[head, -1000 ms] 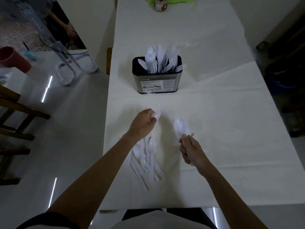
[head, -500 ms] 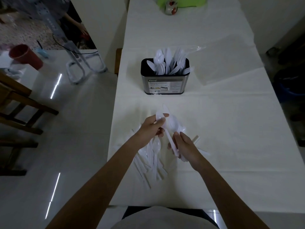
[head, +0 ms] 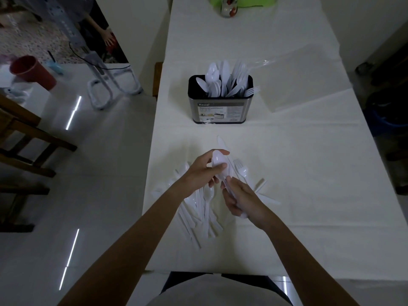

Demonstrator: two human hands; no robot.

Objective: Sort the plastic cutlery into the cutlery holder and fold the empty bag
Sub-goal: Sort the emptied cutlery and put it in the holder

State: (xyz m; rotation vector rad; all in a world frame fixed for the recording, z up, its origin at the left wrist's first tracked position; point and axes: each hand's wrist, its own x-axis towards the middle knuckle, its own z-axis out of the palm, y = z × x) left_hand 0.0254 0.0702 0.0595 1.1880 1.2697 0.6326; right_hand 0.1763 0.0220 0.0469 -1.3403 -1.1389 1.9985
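Note:
A metal cutlery holder [head: 219, 111] stands mid-table, packed with white plastic spoons, knives and forks. Loose white cutlery [head: 198, 208] lies in a heap on the table near me. My left hand [head: 202, 171] pinches the bowl of a white spoon [head: 218, 162] between thumb and fingers, just above the heap. My right hand [head: 241, 199] grips the handle end of the same spoon, with other handles seemingly in its fist. A white knife [head: 221, 142] and a fork [head: 241, 171] lie just beyond the hands. The clear empty bag [head: 302, 80] lies flat to the right of the holder.
The long table [head: 309, 195] wears a white cloth; its left edge runs close to the cutlery heap. A small jar [head: 228, 7] and a green item sit at the far end. Wooden chairs [head: 19, 138], a red bucket [head: 31, 70] and a white stand are on the floor left.
My hands came together: the right brought its spoon over to the left, which now pinches the bowl. The camera view shifted slightly closer and right.

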